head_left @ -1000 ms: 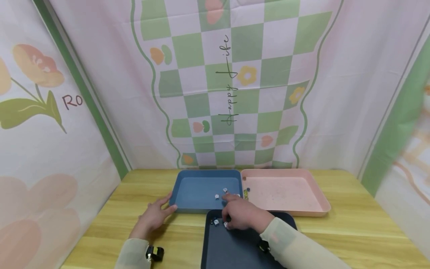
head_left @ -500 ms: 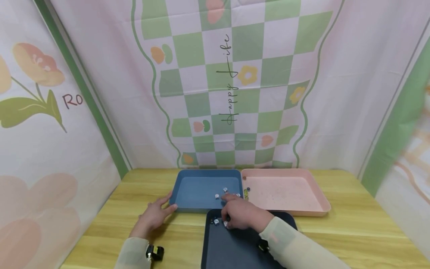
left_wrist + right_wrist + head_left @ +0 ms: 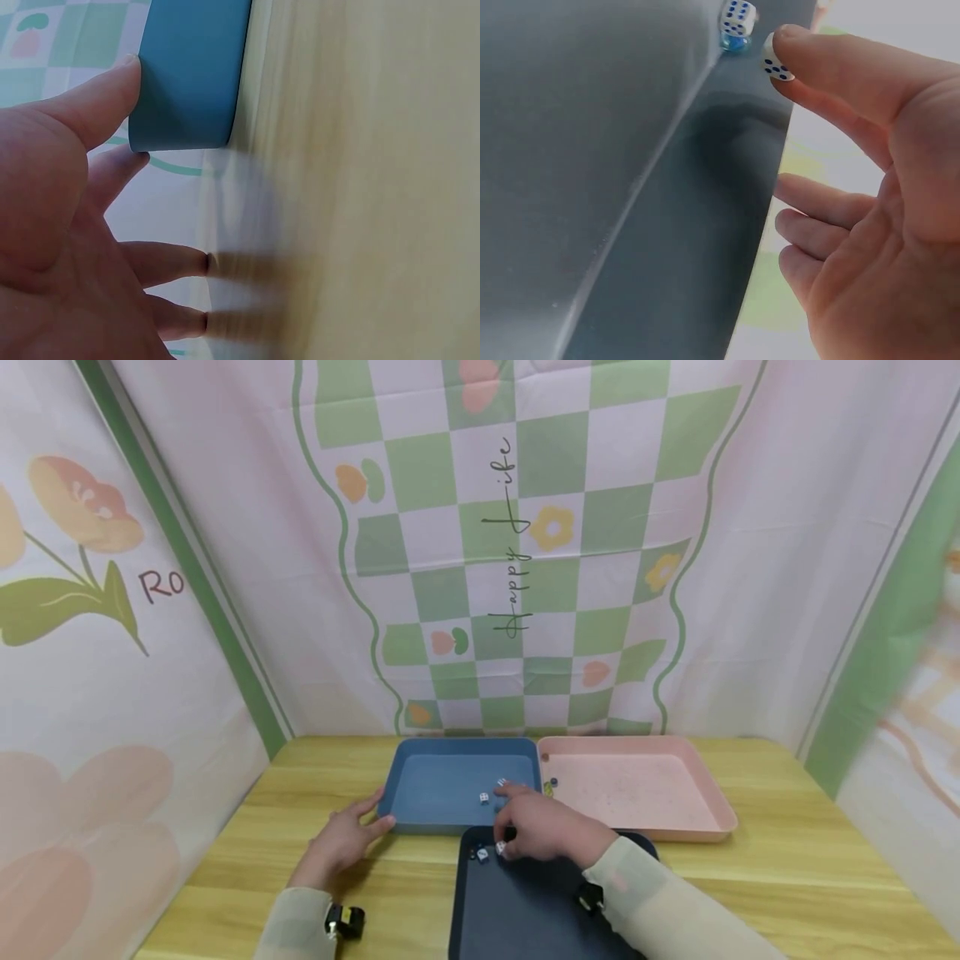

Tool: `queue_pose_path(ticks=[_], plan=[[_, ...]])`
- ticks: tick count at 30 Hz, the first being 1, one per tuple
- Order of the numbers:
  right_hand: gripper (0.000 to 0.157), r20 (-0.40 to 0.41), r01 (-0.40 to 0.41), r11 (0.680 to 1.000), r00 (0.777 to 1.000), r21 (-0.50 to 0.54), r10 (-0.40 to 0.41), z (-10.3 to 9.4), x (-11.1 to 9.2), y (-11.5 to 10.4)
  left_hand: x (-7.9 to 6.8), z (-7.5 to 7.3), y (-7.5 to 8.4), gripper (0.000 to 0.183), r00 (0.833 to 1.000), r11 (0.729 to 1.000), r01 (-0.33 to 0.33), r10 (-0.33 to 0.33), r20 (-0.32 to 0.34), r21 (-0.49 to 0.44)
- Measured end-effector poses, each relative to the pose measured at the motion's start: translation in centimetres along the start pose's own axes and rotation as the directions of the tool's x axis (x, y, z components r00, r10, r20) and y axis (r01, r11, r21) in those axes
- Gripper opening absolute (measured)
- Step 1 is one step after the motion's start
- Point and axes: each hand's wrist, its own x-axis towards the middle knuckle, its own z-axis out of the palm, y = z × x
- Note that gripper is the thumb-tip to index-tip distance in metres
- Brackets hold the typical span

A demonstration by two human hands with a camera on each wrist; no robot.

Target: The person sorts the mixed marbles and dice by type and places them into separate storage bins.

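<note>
My right hand (image 3: 543, 824) pinches a white die (image 3: 777, 64) with blue pips between thumb and forefinger, over the far-left part of the dark tray (image 3: 540, 906). Another white die (image 3: 482, 855) lies in that tray's far-left corner, against a small blue translucent piece (image 3: 736, 43). My left hand (image 3: 341, 843) touches the near-left corner of the blue tray (image 3: 442, 768) with thumb and forefinger, its fingers nearly straight. Inside the blue tray sit a white die (image 3: 483, 798) and a second die (image 3: 502, 782), partly covered by my right hand.
A pink tray (image 3: 630, 781) adjoins the blue tray on the right. Along its left wall lie a yellow-green piece (image 3: 549, 790), a dark blue bead (image 3: 554, 782) and a reddish-brown bead (image 3: 545, 757). The trays stand on a wooden table (image 3: 795, 877), with a patterned curtain (image 3: 555, 585) behind.
My right hand has lifted slightly with the die, moving a little away from me; it now covers the blue tray's rightmost die. My left hand has stayed at the tray corner.
</note>
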Motion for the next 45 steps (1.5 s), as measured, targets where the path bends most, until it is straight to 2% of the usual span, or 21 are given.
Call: queue_pose_path(ticks=[8, 19, 22, 27, 30, 35, 40, 45], plan=[[0.009, -0.033, 0.010, 0.996, 0.999, 0.090, -0.007, -1.0, 0.0, 0.5, 0.1, 0.0, -0.1, 0.069, 1.000, 0.999, -0.009, 0.010, 0.006, -0.037], [0.009, -0.133, -0.048, 0.979, 0.988, 0.199, 0.075, -1.7, 0.3, 1.4, 0.1, -0.1, 0.1, 0.067, 1.000, 0.997, -0.008, 0.008, 0.004, -0.074], [0.006, -0.189, -0.101, 0.958, 0.970, 0.267, 0.155, -1.8, 0.4, 1.4, 0.1, -0.1, 0.1, 0.067, 1.000, 0.997, 0.000, 0.001, 0.005, -0.080], [0.007, -0.300, -0.158, 0.892, 0.905, 0.423, 0.303, -2.2, 0.4, 1.6, 0.1, 0.0, 0.1, 0.067, 1.000, 0.997, 0.001, -0.001, 0.005, -0.079], [0.011, -0.329, -0.171, 0.869, 0.877, 0.465, 0.349, -2.5, 0.3, 1.9, 0.0, 0.0, 0.1, 0.067, 1.000, 0.997, -0.002, 0.003, 0.006, -0.081], [0.015, -0.356, -0.190, 0.868, 0.856, 0.458, 0.375, -2.9, 0.4, 2.5, 0.1, 0.1, 0.0, 0.067, 1.000, 0.996, -0.002, 0.002, 0.009, -0.089], [0.019, -0.365, -0.227, 0.855, 0.831, 0.466, 0.420, -3.3, 0.6, 2.6, 0.1, 0.1, 0.0, 0.067, 1.000, 0.996, -0.003, 0.003, 0.007, -0.095], [0.022, -0.373, -0.237, 0.843, 0.816, 0.483, 0.443, -3.5, 0.6, 2.7, 0.1, 0.2, 0.0, 0.067, 1.000, 0.996, 0.001, -0.001, 0.003, -0.091]])
